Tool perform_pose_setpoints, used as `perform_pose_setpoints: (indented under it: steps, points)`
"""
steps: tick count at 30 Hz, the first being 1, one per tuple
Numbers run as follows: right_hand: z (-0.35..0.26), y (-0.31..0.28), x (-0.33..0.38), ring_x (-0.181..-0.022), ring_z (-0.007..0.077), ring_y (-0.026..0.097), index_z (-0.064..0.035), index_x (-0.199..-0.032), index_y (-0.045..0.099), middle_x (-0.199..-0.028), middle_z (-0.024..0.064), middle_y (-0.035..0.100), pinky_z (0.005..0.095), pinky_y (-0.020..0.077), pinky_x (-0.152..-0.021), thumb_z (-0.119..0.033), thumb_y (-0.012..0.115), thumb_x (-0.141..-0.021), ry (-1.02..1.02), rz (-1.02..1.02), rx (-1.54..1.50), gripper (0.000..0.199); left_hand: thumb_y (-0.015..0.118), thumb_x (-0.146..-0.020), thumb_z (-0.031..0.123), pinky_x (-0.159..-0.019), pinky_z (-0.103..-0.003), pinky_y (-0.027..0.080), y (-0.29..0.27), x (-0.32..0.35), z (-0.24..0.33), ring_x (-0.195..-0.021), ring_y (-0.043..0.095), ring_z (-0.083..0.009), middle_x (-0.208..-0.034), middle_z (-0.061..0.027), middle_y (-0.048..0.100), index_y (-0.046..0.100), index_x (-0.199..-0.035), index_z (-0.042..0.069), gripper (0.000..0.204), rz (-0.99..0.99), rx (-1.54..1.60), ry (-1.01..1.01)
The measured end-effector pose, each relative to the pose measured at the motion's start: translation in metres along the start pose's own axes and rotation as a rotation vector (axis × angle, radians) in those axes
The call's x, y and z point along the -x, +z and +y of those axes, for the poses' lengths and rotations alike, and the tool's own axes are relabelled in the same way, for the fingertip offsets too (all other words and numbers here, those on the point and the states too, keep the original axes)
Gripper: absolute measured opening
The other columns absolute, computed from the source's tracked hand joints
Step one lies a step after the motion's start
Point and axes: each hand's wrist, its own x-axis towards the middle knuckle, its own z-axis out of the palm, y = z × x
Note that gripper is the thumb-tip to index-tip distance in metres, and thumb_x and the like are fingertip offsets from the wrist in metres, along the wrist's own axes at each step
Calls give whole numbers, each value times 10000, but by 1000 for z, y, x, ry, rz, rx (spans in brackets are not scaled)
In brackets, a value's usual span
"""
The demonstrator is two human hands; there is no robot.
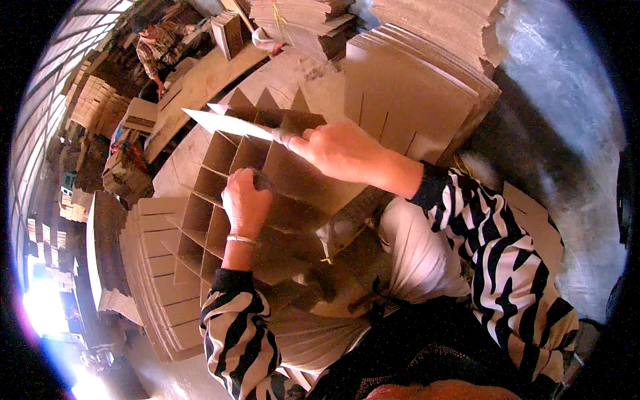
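A cardboard divider grid [220, 160] of crossed, slotted strips stands in front of me, its cells opening upward. My right hand [340, 152] pinches the end of a brightly lit cardboard strip [230, 125], which reaches left across the far part of the grid. Dark coverings show on some of my fingertips. Nearer to me, my left hand [245, 203] is closed over the top of the grid, its fingers curled down at a strip. Its fingertips are partly hidden, as are the grid's lower parts.
Slotted cardboard sheets are stacked at the right [410, 93] and at the left [157, 267]. More cardboard piles [303, 30] stand at the back. Beyond a long wooden board [193, 93], another person [160, 50] sits at the far left. My light-trousered knee [420, 250] is beside the grid.
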Motion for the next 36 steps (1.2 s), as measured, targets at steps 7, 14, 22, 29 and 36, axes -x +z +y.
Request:
perform_pose_setpoints:
  steps: [7,14,22,29,36]
  points:
    - [36,-15,-2,-618,305,636,-242,-1320,541,-718,96,610,429,507,-543,-100,534,-862,7,57,-157,480,600,-663,108,-736,-481,472,10,-4,-5,-867,573,-369,-839,-137,597,560,-780,43,139,11,51,95]
    - [34,3,-11,-657,324,644,-172,-1250,566,-732,110,623,439,508,-543,-147,507,-883,-75,-244,-38,372,579,-662,78,-716,-481,482,-11,-5,-10,-811,595,-418,-838,-181,627,561,-831,17,181,-61,193,51]
    - [22,45,13,-721,332,658,-141,-1288,492,-763,117,629,456,513,-566,-72,575,-813,73,-172,-17,487,513,-675,-32,-785,-394,506,-54,-39,-55,-886,649,-370,-932,-194,655,617,-980,4,323,117,203,-10]
    - [98,32,33,-886,259,675,-53,-1234,577,-1016,139,687,361,530,-714,-172,532,-930,297,251,-461,330,594,-726,14,-799,-414,490,-103,17,-128,-913,637,-340,-986,-184,658,646,-1011,7,290,283,-1,-36]
    - [102,90,32,-1044,147,582,-41,-1259,583,-1131,61,646,321,475,-885,-417,407,-1014,734,-125,-974,481,625,-865,272,-698,-389,529,-128,121,-302,-817,654,-272,-989,-166,688,607,-1189,41,398,-280,409,-841]
